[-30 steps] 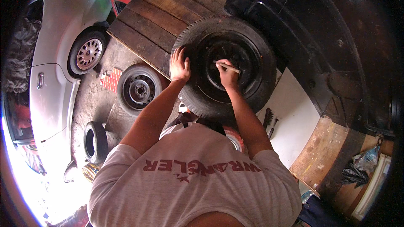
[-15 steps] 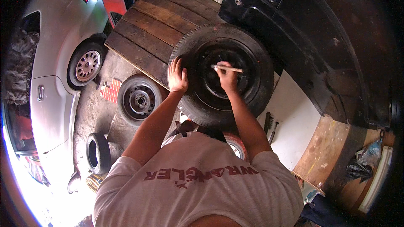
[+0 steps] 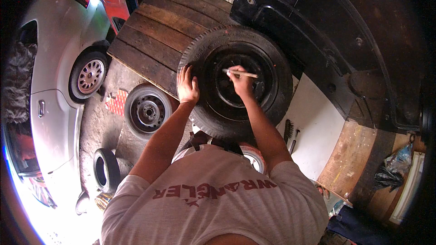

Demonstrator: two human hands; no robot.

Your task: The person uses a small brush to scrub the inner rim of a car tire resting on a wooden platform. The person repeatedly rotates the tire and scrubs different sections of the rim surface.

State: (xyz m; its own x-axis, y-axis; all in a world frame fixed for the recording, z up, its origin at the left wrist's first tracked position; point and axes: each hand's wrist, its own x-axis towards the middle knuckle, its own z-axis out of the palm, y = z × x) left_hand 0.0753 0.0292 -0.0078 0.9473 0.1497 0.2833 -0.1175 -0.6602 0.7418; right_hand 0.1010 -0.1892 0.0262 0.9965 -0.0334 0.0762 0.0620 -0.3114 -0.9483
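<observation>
In front of me a big black wheel with a treaded tyre (image 3: 202,104) lies with its dark rim (image 3: 234,98) facing up, partly over wooden planks. My left hand (image 3: 187,86) rests flat on the tyre's left edge, fingers stretched out. Over the middle of the rim, my right hand (image 3: 240,83) grips a paintbrush (image 3: 247,74) with a pale handle. Its handle points right, and its dark tip is on the left, close to the rim's centre. Whether the tip touches the metal I cannot tell.
A plank platform (image 3: 165,25) lies beyond the tyre. To the left are a silver car (image 3: 54,77), a bare steel wheel (image 3: 148,111) and a loose tyre (image 3: 106,170). At right, a brush (image 3: 288,130) and a black-handled tool (image 3: 294,141) lie on a white board (image 3: 318,122), below a black panel (image 3: 327,27).
The whole view has shifted slightly left. My left hand stays on the tyre's edge, and my right hand, with the paintbrush, remains over the rim's middle.
</observation>
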